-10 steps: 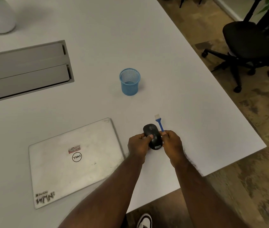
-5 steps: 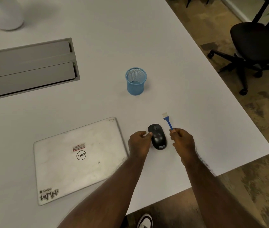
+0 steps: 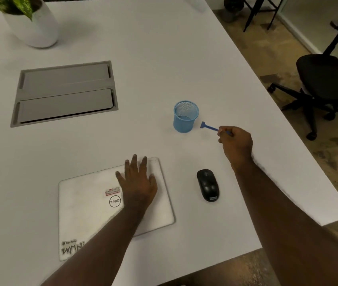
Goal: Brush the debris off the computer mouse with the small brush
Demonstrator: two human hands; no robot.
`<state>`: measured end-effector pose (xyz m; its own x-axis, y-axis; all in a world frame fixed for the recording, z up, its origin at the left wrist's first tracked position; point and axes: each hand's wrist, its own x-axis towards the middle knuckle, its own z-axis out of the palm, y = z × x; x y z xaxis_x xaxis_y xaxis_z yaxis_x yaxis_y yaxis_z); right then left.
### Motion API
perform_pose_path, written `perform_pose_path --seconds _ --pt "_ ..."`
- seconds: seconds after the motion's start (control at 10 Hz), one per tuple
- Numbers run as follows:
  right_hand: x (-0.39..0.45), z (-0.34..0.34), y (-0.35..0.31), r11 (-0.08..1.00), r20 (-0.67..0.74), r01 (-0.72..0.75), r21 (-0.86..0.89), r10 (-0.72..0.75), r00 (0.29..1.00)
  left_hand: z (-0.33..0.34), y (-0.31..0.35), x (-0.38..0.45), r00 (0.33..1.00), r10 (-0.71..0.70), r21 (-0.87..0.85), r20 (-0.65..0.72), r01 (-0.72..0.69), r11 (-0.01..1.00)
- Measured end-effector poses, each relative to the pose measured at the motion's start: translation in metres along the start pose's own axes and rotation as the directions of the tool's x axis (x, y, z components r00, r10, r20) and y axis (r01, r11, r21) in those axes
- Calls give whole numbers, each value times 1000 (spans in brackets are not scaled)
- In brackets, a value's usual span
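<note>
Mouse (image 3: 207, 184) looks light, hard, slick (grab its sides). I've got my right hand (image 3: 235, 144) pinching the stiff small brush (image 3: 210, 127) by its handle; left hand (image 3: 138, 180) flat, fingers spread, on the laptop (image 3: 93, 203).

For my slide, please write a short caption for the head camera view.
Right hand holds the brush near the blue cup; left hand rests on the laptop; mouse lies untouched.

Matt black plastic mouse (image 3: 207, 185); blue wire-mesh cup (image 3: 185, 117); smooth matt white table (image 3: 164, 58).
</note>
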<state>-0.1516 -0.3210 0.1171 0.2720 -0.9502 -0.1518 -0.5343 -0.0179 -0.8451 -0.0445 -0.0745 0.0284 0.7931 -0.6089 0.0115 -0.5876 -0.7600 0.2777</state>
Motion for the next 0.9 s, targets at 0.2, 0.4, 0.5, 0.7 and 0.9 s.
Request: perform_pose_path --seconds 0.2,0.4,0.5,0.7,0.9 --pt "18 45 -34 957 2 182 -224 -186 983 15 -41 8 986 116 120 118 -130 984" --pt "33 76 -43 765 87 291 -575 -296 951 20 -57 7 971 158 118 179 -180 977" --pt "35 87 -47 697 105 285 -658 -290 951 21 -61 7 969 155 93 191 -175 980" --pt "24 93 -51 691 142 309 -654 -288 947 16 -60 9 964 152 101 217 -177 979" --pt "3 65 -49 757 222 388 -526 -318 922 -6 -54 6 975 148 112 168 -168 979"
